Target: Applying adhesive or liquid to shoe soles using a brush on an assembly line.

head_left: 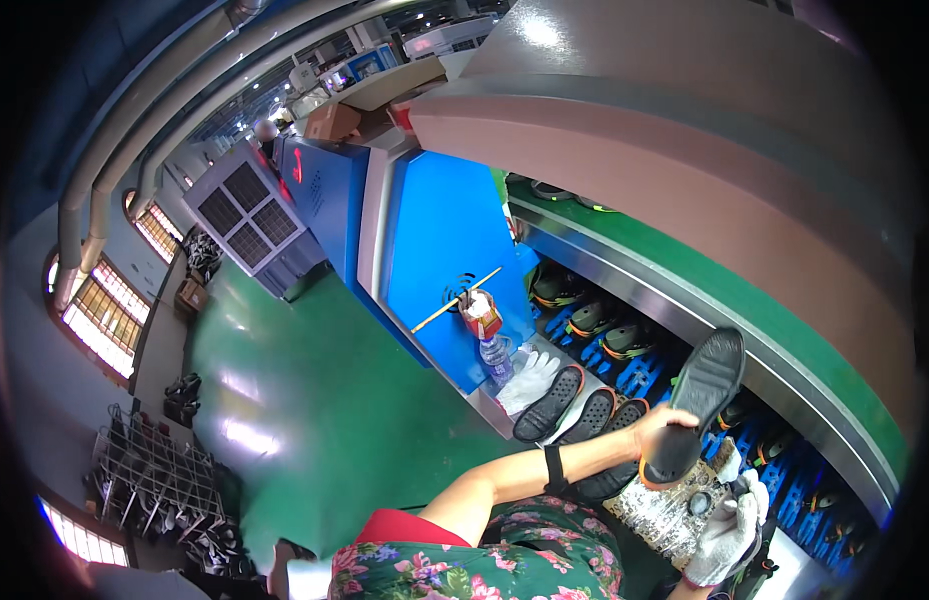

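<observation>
My left hand [665,430] is bare and closed around a dark shoe sole [712,375], lifted and tilted above the worktable. A white knit glove covers my right hand [730,535], whose fingers are curled at what looks like a brush with a pale, stained tuft [727,460]; its handle is mostly hidden. A small round cup [699,503] stands beside the glove on a glue-spattered board [650,515]. More black soles with orange edges, among them one sole [550,403], lie in a row left of my left hand.
White gloves [531,382], a plastic bottle [496,358] and a red box [481,315] with a thin stick stand against the blue machine panel [440,240]. Along the right runs a machine with blue racks [640,375] holding shoes. A wire rack [160,470] stands at the left.
</observation>
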### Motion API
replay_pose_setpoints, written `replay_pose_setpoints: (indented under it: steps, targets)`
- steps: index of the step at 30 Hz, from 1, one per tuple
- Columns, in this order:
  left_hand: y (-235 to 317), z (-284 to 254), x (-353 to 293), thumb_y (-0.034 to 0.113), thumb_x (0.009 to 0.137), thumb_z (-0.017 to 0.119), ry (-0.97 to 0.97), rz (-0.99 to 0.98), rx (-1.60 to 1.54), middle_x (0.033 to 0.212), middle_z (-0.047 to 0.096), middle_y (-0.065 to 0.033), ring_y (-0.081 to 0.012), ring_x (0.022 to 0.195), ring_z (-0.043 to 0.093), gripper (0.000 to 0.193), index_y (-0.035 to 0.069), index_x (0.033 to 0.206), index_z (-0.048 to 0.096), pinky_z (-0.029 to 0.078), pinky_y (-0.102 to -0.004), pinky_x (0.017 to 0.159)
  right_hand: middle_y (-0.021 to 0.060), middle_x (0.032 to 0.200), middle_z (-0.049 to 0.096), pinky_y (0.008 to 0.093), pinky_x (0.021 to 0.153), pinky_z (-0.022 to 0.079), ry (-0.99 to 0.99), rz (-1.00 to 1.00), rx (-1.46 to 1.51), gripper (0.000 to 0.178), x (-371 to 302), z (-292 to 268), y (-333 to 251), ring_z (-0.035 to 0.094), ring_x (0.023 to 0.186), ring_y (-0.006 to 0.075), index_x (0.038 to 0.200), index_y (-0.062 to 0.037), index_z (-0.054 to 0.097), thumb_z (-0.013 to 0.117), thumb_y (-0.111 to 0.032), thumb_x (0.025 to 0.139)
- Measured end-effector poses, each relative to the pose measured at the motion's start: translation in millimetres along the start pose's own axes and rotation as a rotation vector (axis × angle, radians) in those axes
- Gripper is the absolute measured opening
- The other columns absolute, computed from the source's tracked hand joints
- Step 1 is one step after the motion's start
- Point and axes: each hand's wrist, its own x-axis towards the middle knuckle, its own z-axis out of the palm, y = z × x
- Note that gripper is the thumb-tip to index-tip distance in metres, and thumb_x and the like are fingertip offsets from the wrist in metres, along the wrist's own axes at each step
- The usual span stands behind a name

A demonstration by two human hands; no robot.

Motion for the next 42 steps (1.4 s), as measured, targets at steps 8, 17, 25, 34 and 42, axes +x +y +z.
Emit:
replay_pose_setpoints:
  steps: [8,17,25,34,42]
  targets:
    - [-70,2,-62,-0.002,0.086,0.060,-0.245,-0.023,-0.109,0.138,0.060,-0.0201,-0.0300,0.121,0.065,0.071,0.006,0.152,0.035,0.051,-0.0426,0.107,0.0171,0.108,0.070,0.0279,0.076,0.055,-0.139,-0.004,-0.458,0.036,-34,75,-21,0.069,0.086,0.0197,0.130,0.0109,0.059,0.058,-0.004,0.097]
    - [-93,10,-75,0.084,0.092,0.036,-0.273,-0.038,-0.457,0.128,0.069,-0.0164,-0.0332,0.107,0.071,0.091,0.011,0.145,0.055,0.055,-0.0471,0.101,0.0148,0.101,0.072,0.0241,0.070,0.051,-0.174,0.021,-0.360,0.038,-44,47,-6,0.065,0.077,0.0152,0.124,0.0132,0.063,0.062,-0.007,0.091]
    - [-53,-6,-79,0.093,0.084,0.036,-0.294,-0.084,-0.762,0.138,0.061,-0.0149,-0.0326,0.122,0.061,0.104,0.012,0.149,0.050,0.049,-0.0501,0.106,0.0129,0.103,0.077,0.0310,0.082,0.056,-0.352,-0.240,-0.739,0.020,-28,93,-15,0.071,0.091,0.0204,0.101,0.0026,0.078,0.078,0.004,0.081]
    - [-63,16,-74,0.092,0.087,0.021,-0.011,-0.143,-0.545,0.118,0.070,-0.0141,-0.0323,0.101,0.070,0.103,0.008,0.135,0.058,0.058,-0.0481,0.091,0.0139,0.099,0.076,0.0315,0.071,0.055,-0.346,-0.633,-0.930,0.022,-3,82,-13,0.070,0.079,0.0217,0.098,-0.0006,0.078,0.077,0.005,0.078]
    - [-76,24,-77,0.091,0.088,0.017,0.024,-0.154,0.010,0.150,0.052,-0.0123,-0.0289,0.136,0.053,0.108,0.010,0.157,0.037,0.043,-0.0466,0.115,0.0138,0.106,0.076,0.0346,0.080,0.056,-0.458,-0.710,-1.020,0.024,-21,85,-17,0.072,0.091,0.0263,0.101,-0.0026,0.078,0.076,0.002,0.077]
